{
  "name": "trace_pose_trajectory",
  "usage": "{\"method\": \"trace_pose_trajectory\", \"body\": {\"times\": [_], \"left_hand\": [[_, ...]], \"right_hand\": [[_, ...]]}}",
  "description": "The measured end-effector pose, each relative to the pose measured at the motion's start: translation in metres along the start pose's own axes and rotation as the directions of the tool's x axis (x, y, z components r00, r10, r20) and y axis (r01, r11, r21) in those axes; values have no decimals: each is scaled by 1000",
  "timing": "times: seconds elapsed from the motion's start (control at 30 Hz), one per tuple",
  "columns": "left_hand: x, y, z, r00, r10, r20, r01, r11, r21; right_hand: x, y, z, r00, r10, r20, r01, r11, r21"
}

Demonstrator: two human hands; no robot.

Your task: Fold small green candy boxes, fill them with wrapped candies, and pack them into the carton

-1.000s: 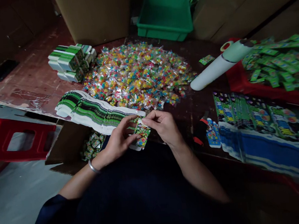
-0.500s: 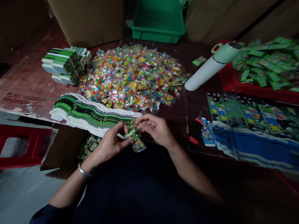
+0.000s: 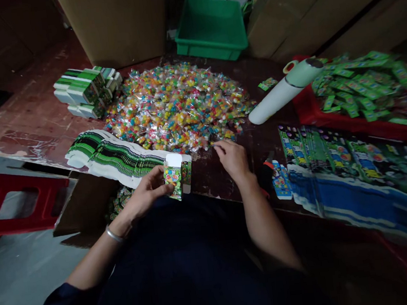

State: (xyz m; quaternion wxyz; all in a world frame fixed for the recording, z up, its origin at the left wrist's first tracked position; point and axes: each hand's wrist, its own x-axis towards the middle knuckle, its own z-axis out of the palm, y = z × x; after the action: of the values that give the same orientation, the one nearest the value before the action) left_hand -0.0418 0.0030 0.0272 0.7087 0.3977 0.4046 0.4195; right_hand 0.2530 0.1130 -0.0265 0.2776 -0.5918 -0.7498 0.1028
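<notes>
In my left hand is a small green printed carton, upright between thumb and fingers, its white top flap raised. Directly behind it lies another printed carton, at the end of the overlapping row of flat green-and-white cartons. My right hand is at the near edge of the pile of clear candy packets, its fingers loosely bent and pointing left. I see nothing held in it, though its palm side is hidden.
Banded carton stacks sit left of the candy. Beyond it stands a green bin. At right lie a white roll, green packets, printed sheets and a blue carton. An open cardboard box is below the table edge.
My right hand has left the carton and moved right to the candy pile's edge. The carton in my left hand now stands upright with its white flap showing.
</notes>
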Motion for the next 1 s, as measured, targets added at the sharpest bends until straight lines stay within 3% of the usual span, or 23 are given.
{"method": "trace_pose_trajectory", "body": {"times": [0.13, 0.23, 0.33, 0.47, 0.57, 0.63, 0.77, 0.9, 1.0], "left_hand": [[3, -2, 3, 997, 82, -4, -79, 966, 245], [4, -3, 7, 992, 122, -14, -99, 865, 492], [4, -3, 14, 985, 170, -3, -136, 799, 586], [3, -2, 19, 982, 191, 12, -165, 817, 553], [3, -4, 21, 980, 199, -16, -167, 861, 481], [3, -6, 22, 969, 237, -68, -192, 900, 391], [2, -6, 26, 925, 342, -165, -288, 915, 283], [-1, -4, 27, 961, 267, -71, -243, 939, 243], [-1, -4, 25, 980, 199, -1, -194, 954, 229]], "right_hand": [[-15, -24, -22, 965, 139, -223, -64, 948, 312], [-27, -65, -42, 959, 220, -177, -73, 800, 596], [-34, -103, -54, 984, 154, -89, -56, 743, 667], [-37, -124, -50, 1000, 17, -9, -8, 794, 609], [-37, -126, -43, 992, -94, -89, 125, 868, 481], [-40, -125, -39, 983, -137, -122, 178, 866, 467], [-51, -123, -30, 994, -86, -62, 106, 787, 608], [-62, -123, -18, 1000, 8, -30, 14, 730, 683], [-65, -126, -12, 998, 16, -61, 29, 744, 667]]}}
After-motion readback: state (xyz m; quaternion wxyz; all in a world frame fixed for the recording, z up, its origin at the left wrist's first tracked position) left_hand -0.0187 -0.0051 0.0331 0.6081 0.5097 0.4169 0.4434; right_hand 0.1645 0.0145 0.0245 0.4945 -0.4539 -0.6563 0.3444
